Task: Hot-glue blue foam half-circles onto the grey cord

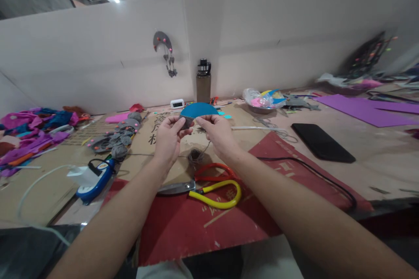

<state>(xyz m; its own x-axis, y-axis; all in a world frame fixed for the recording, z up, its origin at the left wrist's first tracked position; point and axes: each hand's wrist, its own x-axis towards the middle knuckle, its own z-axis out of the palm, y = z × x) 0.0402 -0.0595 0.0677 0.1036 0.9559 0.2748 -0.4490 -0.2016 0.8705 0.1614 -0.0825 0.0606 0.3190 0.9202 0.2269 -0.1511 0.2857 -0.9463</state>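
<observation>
While pinching a grey scrap (pixel 187 122) in the nearly closed left hand (pixel 169 136), grips thin yarn (pixel 208 144) with the right hand (pixel 216 130), fingertips together, scissors (pixel 198 195) at six o'clock.

I count two hands (pixel 168 135) (pixel 216 134), one pair of scissors (pixel 185 187), one bottle (pixel 203 88), one phone (pixel 322 141), one power strip (pixel 98 182), one wall-hung crescent (pixel 163 40).
</observation>
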